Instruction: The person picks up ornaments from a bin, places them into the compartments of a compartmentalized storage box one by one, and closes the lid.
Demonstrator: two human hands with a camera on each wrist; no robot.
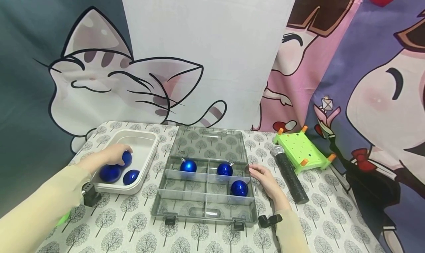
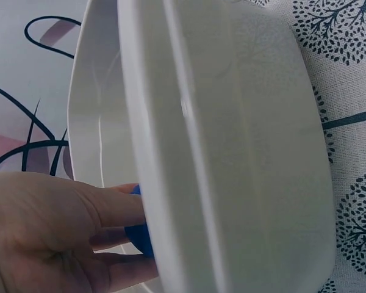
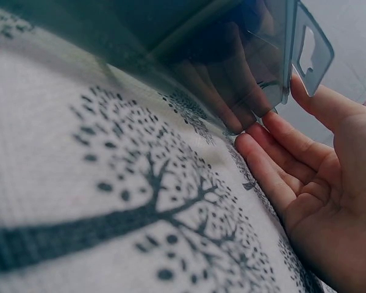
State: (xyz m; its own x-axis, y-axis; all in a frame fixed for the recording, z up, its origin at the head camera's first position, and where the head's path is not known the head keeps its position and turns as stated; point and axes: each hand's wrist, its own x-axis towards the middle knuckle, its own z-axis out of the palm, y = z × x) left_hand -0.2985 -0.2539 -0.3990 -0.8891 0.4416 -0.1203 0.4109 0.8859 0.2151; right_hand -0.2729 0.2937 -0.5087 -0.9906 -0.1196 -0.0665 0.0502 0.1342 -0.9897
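Observation:
My left hand (image 1: 115, 154) reaches into a white plastic bin (image 1: 151, 160) and pinches a shiny blue bauble (image 1: 127, 158) between thumb and fingers. Two more blue baubles, one nearer the wrist (image 1: 110, 174) and one at the front right (image 1: 131, 177), lie in the bin. In the left wrist view the bin wall hides most of the held bauble (image 2: 139, 235). To the right stands a clear grey divided box (image 1: 182, 205), its lid (image 1: 210, 144) laid back. My right hand (image 1: 263, 177) touches the box's right side with extended fingers, thumb by a side tab (image 3: 314, 52).
Three blue baubles sit in separate box compartments: back left (image 1: 188, 166), back right (image 1: 225, 168), middle right (image 1: 239, 188). A black microphone (image 1: 290, 177) lies right of my right hand, beside a green pegged stand (image 1: 302, 149). A printed curtain (image 1: 206, 61) hangs behind the table.

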